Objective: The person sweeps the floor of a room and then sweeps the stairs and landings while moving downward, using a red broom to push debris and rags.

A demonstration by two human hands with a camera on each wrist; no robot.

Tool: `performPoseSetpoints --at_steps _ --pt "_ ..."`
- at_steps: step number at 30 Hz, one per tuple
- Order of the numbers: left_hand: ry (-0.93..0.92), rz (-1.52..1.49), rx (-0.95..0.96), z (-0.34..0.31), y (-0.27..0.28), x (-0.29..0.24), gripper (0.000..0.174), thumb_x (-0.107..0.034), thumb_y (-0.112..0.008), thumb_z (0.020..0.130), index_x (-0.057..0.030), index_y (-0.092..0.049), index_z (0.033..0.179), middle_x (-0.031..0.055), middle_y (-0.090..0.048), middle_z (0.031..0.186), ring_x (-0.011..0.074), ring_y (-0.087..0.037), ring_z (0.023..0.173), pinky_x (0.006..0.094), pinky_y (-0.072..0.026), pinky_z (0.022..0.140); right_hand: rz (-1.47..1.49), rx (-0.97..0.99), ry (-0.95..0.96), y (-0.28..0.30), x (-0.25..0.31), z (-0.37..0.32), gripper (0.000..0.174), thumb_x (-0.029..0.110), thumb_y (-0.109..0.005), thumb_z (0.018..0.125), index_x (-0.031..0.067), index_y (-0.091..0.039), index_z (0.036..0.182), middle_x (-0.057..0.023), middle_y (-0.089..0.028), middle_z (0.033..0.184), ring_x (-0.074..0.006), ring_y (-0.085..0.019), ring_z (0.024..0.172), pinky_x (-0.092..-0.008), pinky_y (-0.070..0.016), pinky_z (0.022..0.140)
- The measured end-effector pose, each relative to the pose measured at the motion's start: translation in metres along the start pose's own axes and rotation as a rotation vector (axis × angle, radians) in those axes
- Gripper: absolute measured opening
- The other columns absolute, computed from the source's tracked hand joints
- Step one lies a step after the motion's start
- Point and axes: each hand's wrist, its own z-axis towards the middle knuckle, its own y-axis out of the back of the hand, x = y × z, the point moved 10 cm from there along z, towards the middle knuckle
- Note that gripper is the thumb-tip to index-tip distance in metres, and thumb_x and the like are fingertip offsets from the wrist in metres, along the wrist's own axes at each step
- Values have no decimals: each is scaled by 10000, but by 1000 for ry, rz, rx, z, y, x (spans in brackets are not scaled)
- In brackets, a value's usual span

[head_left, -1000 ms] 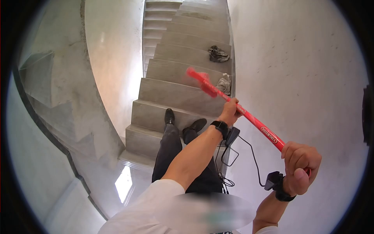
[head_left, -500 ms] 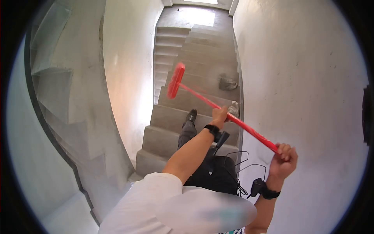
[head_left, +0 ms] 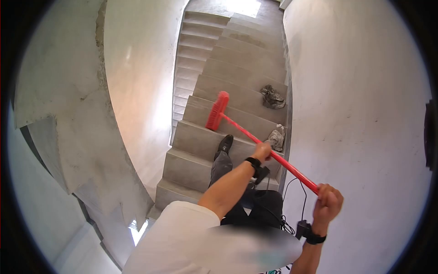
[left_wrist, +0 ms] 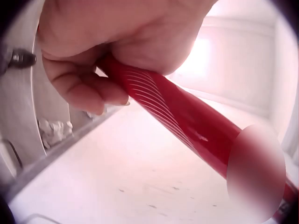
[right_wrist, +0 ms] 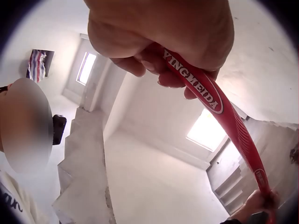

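A red broom slants across the head view, its bristled head (head_left: 216,112) above the stairs at the left and its handle (head_left: 292,171) running down to the right. Midway along the handle, the left hand (head_left: 261,152) grips it; in the left wrist view that hand (left_wrist: 126,42) has its fingers curled round the red tube (left_wrist: 187,121). The right hand (head_left: 328,201) holds the handle's upper end. In the right wrist view the right hand (right_wrist: 163,32) wraps the lettered part (right_wrist: 196,84). Whether the bristles touch a step cannot be told.
Concrete stairs (head_left: 187,157) descend ahead, with a black shoe (head_left: 225,144) on one step. A dark crumpled cloth (head_left: 273,97) and a pale one (head_left: 276,138) lie near the right wall (head_left: 356,114). Cables (head_left: 286,225) hang by the body.
The head view has shifted. Over the last second the broom head has swung left and its angle has changed; since half a second ago it sits lower in view. Both hands keep hold of the handle.
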Motion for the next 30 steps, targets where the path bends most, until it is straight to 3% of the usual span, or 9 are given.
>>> performPoseSetpoints --at_steps 3,6,10,15,18,20,22,24,30 --pt "-44 -127 42 -35 -60 -9 259 -208 -495 872 25 -544 770 153 -583 663 243 -568 480 361 -458 390 16 -8 25 37 56 10 332 172 -468 871 119 -316 581 -3 -309 518 -142 -357 555 -363 -403 736" --pt "-34 -78 -40 -73 -71 -24 272 -188 -504 857 55 -552 746 164 -588 650 241 -577 469 353 -449 365 73 -42 -7 47 77 12 352 177 -469 876 140 -282 580 8 -289 513 -141 -354 555 -354 -393 741" --pt "-45 -44 -50 -62 -15 -37 267 -189 -506 855 49 -572 752 169 -600 661 235 -597 497 354 -500 406 202 -92 -57 36 40 20 366 176 -476 872 142 -268 572 0 -295 512 -144 -357 554 -360 -396 745" --pt "149 87 -72 -15 35 -29 266 -191 -456 881 1 -593 759 135 -605 660 223 -584 492 369 -496 423 130 39 -31 -15 -5 21 309 107 -451 764 93 -299 495 -22 -334 454 -149 -350 483 -382 -425 667" --pt "222 238 227 11 -31 15 211 -157 -428 869 -24 -587 825 130 -617 702 220 -580 493 345 -493 428 -7 5 -16 7 22 28 313 105 -460 767 89 -298 500 -15 -325 443 -139 -321 450 -355 -404 627" --pt "282 145 253 3 -92 37 201 -156 -423 868 -28 -575 837 125 -623 728 221 -594 529 353 -513 483 -48 26 12 32 48 35 354 130 -525 756 90 -290 493 -6 -328 427 -130 -308 416 -332 -369 564" --pt "294 62 318 -31 -145 34 196 -198 -415 890 -43 -535 883 104 -612 745 215 -622 644 387 -542 651 -120 105 12 44 67 44 390 158 -573 752 90 -294 489 -5 -340 422 -128 -315 410 -328 -363 547" --pt "308 -22 403 -23 -194 58 212 -231 -419 899 -43 -513 923 94 -612 796 213 -620 654 367 -547 633 -226 199 -21 54 75 48 487 247 -689 746 93 -310 481 -1 -365 409 -127 -325 391 -321 -347 509" --pt "289 -115 484 -44 -258 88 264 -248 -429 929 -9 -516 861 118 -612 789 222 -634 651 342 -568 614 -227 185 22 155 102 26 506 307 -686 787 116 -340 471 5 -400 393 -122 -358 360 -299 -379 510"
